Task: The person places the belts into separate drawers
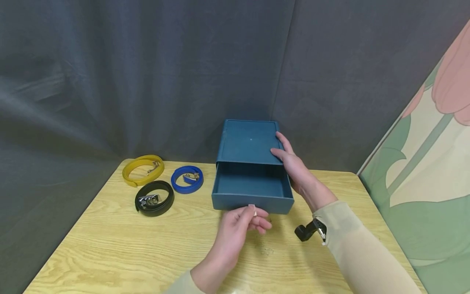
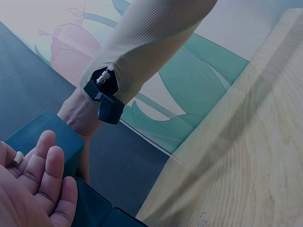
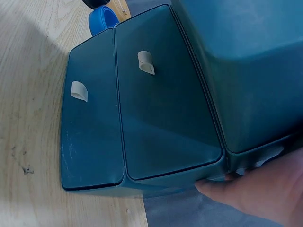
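A dark teal drawer box [image 1: 251, 141] stands at the back of the table. Its top drawer [image 1: 253, 202] is pulled out toward me, and the bare inner floor shows. In front of it my left hand [image 1: 238, 224] pinches the small whitish pull tab [image 2: 18, 158] between thumb and finger; the other fingers are loosely bent. My right hand [image 1: 293, 163] rests on the box's right edge, thumb and a finger on top, another finger against the side in the right wrist view. Two lower drawers [image 3: 165, 113] are pushed in, each with a beige tab [image 3: 147, 62].
Left of the box lie three coiled belts with metal buckles: yellow [image 1: 136, 179], blue [image 1: 187, 190] and black [image 1: 167, 206]. A grey curtain [image 1: 165, 81] hangs behind the wooden table [image 1: 147, 253]. A flower-patterned panel [image 1: 433, 183] borders the right side. A black wrist device [image 1: 306, 232] juts from my right sleeve.
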A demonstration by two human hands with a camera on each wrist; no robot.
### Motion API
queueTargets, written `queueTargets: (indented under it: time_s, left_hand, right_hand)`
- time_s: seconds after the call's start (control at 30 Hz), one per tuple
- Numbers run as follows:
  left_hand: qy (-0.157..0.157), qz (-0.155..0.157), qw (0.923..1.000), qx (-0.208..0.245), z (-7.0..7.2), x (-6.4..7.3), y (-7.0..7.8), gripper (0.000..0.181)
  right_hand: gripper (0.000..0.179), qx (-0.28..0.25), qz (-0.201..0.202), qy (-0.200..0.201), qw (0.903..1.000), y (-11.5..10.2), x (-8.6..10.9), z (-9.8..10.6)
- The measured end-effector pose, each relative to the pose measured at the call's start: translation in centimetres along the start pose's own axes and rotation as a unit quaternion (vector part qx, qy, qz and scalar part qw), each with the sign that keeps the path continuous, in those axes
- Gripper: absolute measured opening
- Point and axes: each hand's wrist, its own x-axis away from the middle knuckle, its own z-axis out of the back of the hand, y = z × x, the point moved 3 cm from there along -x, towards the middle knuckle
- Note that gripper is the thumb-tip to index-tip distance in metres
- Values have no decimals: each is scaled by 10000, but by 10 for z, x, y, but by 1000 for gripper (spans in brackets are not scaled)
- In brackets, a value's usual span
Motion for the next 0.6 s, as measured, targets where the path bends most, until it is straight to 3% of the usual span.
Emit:
queueTargets:
  time_s: [0.6]
  left_hand:
    - [-156,124,9998,32,1,10,-2,45]
  right_hand:
    - [68,121,48,-37,9999,1,-1,0]
